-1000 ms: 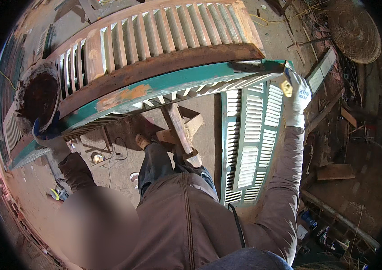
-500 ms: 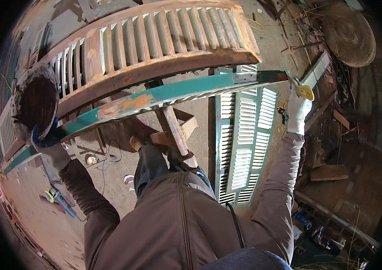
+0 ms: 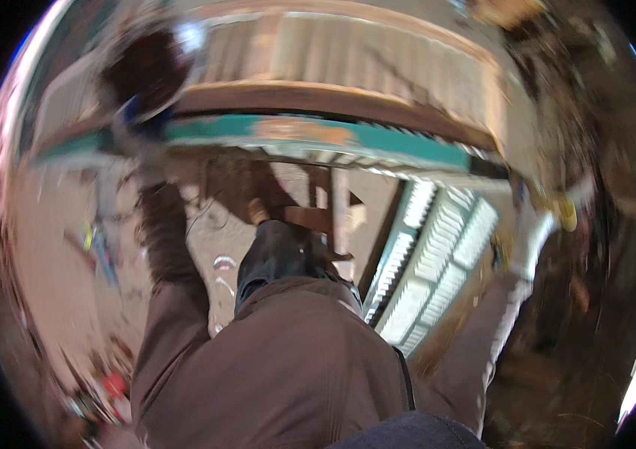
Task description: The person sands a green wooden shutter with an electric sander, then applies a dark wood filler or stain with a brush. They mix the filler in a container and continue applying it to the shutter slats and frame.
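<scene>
The whole view is smeared with motion blur, so fine detail is lost. A long teal-painted louvred shutter runs across the upper middle, held up edge-on between the two hands. The left hand, in a dark glove with a brown sleeve below it, meets the shutter's left end; its grip looks wrapped on the frame, though the blur hides the fingers. The right hand, in a pale glove, is at the shutter's right end beside a yellow smudge that I cannot identify; whether its grip is clamped or loose cannot be told.

Just above the shutter, beyond both hands, lies a second, unpainted wooden louvred panel. Below the right hand and toward the person's body, a pale blue-white shutter lies flat on the ground. Between the hands, lower down, a wooden trestle leg stands by the person's dark trouser knee.

The floor under the left hand is bare, dusty, pinkish concrete with small scattered items. Right of the right hand the ground is dark with debris.
</scene>
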`<state>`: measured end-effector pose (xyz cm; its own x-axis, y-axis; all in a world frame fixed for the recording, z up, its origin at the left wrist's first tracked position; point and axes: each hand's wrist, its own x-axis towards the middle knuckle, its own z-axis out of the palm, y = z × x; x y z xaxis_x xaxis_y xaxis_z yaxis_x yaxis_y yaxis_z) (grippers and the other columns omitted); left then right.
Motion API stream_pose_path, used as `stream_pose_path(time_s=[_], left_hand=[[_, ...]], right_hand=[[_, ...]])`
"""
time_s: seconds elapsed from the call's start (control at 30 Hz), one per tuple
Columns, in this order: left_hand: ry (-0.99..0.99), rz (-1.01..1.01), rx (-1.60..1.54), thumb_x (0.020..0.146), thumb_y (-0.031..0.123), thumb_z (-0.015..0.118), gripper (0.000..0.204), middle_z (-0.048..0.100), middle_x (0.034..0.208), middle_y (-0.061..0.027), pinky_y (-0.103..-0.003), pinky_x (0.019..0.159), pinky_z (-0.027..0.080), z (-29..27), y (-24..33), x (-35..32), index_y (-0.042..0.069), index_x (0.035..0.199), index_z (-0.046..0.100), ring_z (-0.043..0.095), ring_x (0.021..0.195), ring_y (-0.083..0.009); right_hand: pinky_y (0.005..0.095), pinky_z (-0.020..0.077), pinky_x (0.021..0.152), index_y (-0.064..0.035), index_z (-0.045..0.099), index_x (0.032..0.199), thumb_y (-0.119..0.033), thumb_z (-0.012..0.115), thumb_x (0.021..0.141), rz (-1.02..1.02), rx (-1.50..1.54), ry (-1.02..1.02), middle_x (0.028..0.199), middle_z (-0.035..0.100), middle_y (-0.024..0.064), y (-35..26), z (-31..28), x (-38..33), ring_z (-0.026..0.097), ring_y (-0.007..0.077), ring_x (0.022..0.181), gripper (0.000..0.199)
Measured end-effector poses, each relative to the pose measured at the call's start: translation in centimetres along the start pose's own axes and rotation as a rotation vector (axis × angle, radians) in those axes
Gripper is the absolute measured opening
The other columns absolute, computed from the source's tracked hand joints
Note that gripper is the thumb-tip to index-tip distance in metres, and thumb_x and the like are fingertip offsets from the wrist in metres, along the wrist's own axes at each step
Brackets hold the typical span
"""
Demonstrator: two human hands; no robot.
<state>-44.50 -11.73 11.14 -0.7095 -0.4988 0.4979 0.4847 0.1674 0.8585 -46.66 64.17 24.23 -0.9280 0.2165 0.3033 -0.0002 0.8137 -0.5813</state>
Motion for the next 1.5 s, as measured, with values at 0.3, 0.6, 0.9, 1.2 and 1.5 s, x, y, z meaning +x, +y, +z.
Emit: stream_pose_path(time_s=[0.3,0.6,0.9,1.2,1.5], left_hand=[[0.286,-0.306,-0.470,0.094,0.022,0.064,0.044,0.057,0.120,-0.0081,-0.037,0.091,0.059,5.2,4.4,0.7,0.010,0.134,0.051,0.063,0.108,-0.0216],[0.334,-0.624,-0.859,0.105,0.037,0.052,0.041,0.058,0.138,-0.0152,-0.042,0.107,0.049,-7.9,14.6,0.1,0.004,0.126,0.061,0.058,0.124,-0.0242],[0.728,0.023,-0.387,0.103,0.028,0.048,0.039,0.060,0.137,-0.0179,-0.051,0.106,0.051,-39.4,13.5,-10.6,0.001,0.127,0.064,0.059,0.125,-0.0321],[0.838,-0.051,-0.119,0.096,0.031,0.059,0.047,0.056,0.139,-0.0167,-0.052,0.098,0.059,-40.7,16.2,-0.6,0.006,0.136,0.055,0.060,0.126,-0.0344],[0.504,-0.011,-0.451,0.098,0.041,0.061,0.040,0.060,0.111,-0.0055,-0.034,0.101,0.046,-37.8,3.0,16.7,0.007,0.119,0.060,0.058,0.104,-0.0186]], right_hand=[[0.0416,0.0525,0.099,0.0062,0.062,0.129,-0.013,0.065,0.101,-0.245,0.302,0.014,0.127,0.067,0.0201,-12.2,7.2,-6.2,0.065,0.0287,0.111,0.034],[0.0414,0.0520,0.101,0.0088,0.057,0.132,-0.014,0.058,0.106,-0.625,0.242,-0.199,0.133,0.063,0.0210,-33.5,16.5,-11.0,0.063,0.0295,0.117,0.035],[0.0366,0.0526,0.091,0.0001,0.066,0.126,-0.029,0.056,0.107,-1.050,0.114,-0.482,0.118,0.072,0.0141,-60.1,26.7,-12.5,0.069,0.0247,0.103,0.036],[0.0403,0.0569,0.090,-0.0081,0.071,0.119,-0.018,0.067,0.091,-1.462,0.135,-0.605,0.117,0.073,0.0109,-67.8,39.9,-16.2,0.071,0.0301,0.105,0.030],[0.0437,0.0545,0.091,-0.0109,0.069,0.121,-0.022,0.071,0.087,-1.702,0.072,-0.531,0.124,0.070,0.0069,-68.9,45.3,-17.7,0.067,0.0283,0.111,0.036]])
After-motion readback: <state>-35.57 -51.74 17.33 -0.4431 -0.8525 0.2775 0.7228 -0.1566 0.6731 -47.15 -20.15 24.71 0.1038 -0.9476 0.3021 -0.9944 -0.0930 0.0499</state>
